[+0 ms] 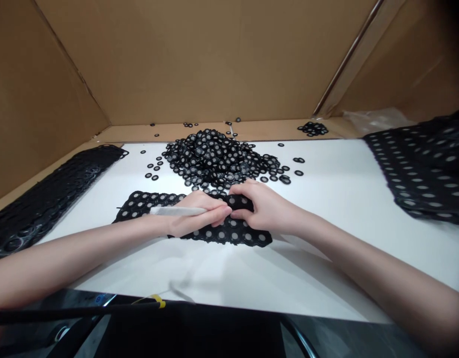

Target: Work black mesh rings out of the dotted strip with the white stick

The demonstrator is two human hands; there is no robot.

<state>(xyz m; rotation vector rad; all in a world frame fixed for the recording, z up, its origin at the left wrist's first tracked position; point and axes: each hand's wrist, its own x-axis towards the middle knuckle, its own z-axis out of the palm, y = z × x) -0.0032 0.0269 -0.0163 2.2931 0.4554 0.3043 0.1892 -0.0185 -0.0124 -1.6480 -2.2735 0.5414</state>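
The main risk lies where the 2 hands meet over the dotted black sheet (pixel 232 236), which lies on the white worktop (pixel 337 199) in front of the person, on the near side of a heap of small black discs (pixel 214 154). The left hand (pixel 197 214) grips a slim white tool (pixel 175 211) between thumb and fingers, its fingertips close against the right hand's pinch; the tool's working end is hidden, so I cannot tell what it touches. The right hand (pixel 268 209) pinches a raised part of the sheet between thumb and fingers. If that pinch tugs too hard, the sheet could stretch or tear, since it looks thin and flexible; if it loosens, the raised part could spring flat. A slip of the left hand could drive the tool into the right fingertips, because so little space separates them. Discs at the foot of the heap sit very near the sheet's far edge, so a forward nudge of the right knuckles could topple some onto it or drag them underneath. Loose discs (pixel 298 173) to the right could scatter if the right arm swept outward, and the dotted sheet's near edge could curl if a wrist caught it.
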